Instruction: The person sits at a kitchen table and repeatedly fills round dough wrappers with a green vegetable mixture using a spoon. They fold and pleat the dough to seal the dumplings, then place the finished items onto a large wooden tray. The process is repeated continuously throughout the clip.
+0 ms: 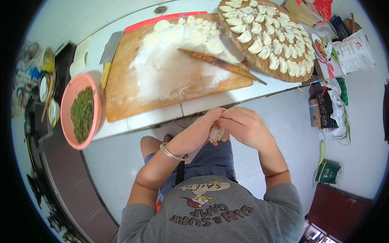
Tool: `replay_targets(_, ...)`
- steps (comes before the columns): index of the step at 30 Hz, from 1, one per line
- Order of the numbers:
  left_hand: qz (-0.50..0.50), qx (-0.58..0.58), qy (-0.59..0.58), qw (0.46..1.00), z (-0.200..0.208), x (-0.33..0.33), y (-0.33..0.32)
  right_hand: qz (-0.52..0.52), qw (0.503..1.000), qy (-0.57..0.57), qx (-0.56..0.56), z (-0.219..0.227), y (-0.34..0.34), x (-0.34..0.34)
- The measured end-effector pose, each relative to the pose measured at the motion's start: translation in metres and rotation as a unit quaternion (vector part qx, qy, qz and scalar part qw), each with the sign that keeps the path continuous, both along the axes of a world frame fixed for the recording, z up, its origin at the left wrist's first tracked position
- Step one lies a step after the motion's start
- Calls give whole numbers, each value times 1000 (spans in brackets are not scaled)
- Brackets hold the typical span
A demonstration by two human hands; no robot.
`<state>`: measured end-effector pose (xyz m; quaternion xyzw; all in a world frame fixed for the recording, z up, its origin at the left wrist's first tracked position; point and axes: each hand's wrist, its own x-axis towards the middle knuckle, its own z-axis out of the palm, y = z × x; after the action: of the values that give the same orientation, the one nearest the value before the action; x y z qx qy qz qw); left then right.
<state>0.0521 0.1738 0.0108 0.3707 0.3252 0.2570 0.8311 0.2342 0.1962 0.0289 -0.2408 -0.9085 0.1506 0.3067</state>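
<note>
Both hands meet in front of my body, just off the counter's front edge. A pale dumpling (216, 133) with a folded edge shows beneath them. My left hand (206, 123) is closed around it from one side, and my right hand (244, 126) folds over it from the other. Most of the fingertips are hidden behind the hands. Beyond them lies a floured wooden board (121, 89) with round dough wrappers (152, 39) and small dough pieces (198, 23). A tapered wooden rolling pin (214, 61) rests across the board's right side.
At the left stands a pink bowl (65, 111) of chopped green filling (82, 115). Beside it a cleaver (110, 50) lies along the board's left edge. A round tray (259, 67) full of dumplings sits at the far right, overlapping the board's corner. Bags and a crate (324, 107) are farther right.
</note>
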Motion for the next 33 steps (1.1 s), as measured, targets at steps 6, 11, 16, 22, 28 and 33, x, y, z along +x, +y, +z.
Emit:
replay_targets(6, -41, -65, 36, 996, 33, 12, 69, -41, 996, -71, -27, 46, 53, 14)
replay_targets(11, 7, 2, 11, 1000, 72, 42, 121, -191, 968, -17, -164, 95, 88, 30)
replay_targets(16, 94, -79, -32, 992, 122, 95, 175, -323, 903, 35, -280, 126, 124, 63)
replay_targets(22, 71, 75, 30, 994, 135, 157, 230, -376, 885, -29, -273, 158, 181, 112)
replay_targets(28, 115, -107, -17, 987, 137, 220, 287, -404, 879, -30, -250, 148, 239, 165)
replay_targets(33, 139, -77, 14, 987, 125, 263, 342, -407, 875, 21, -263, 123, 319, 239)
